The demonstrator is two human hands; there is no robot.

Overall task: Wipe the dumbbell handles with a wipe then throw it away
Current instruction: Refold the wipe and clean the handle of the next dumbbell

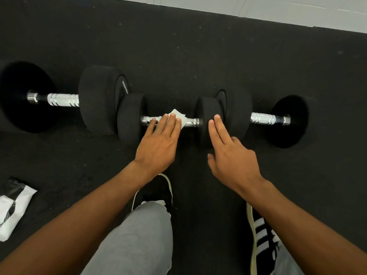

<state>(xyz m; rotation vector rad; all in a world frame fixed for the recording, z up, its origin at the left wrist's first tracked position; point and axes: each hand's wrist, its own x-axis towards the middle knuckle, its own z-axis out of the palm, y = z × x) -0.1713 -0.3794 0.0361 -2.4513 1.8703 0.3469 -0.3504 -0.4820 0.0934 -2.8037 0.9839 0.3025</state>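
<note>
Small dumbbell point(130, 118) crosswise on the black rubber floor point(178, 56), just ahead of the left shoe point(162, 187) and right shoe point(260, 231). Left hand point(156, 143) laid flat over the white wipe point(178, 115) on the chrome handle point(191, 122): fingers straight, grip open, pressing rather than curling round; one wipe corner poking out past the fingertips. Right hand point(232, 157) likewise open, straight fingers touching the rim of the right head point(206, 114), nothing held. Big left-side dumbbell point(97, 98) crowding the small one's left head, overlapping it from behind; big right-side dumbbell point(238, 110) tucked close behind the right head. Little slack at either end of the handle. Broad bare floor beyond the row, up to the pale edge point(258, 8) at top right. Wipe packet point(14, 207) at the left frame border, well apart from both hands
</note>
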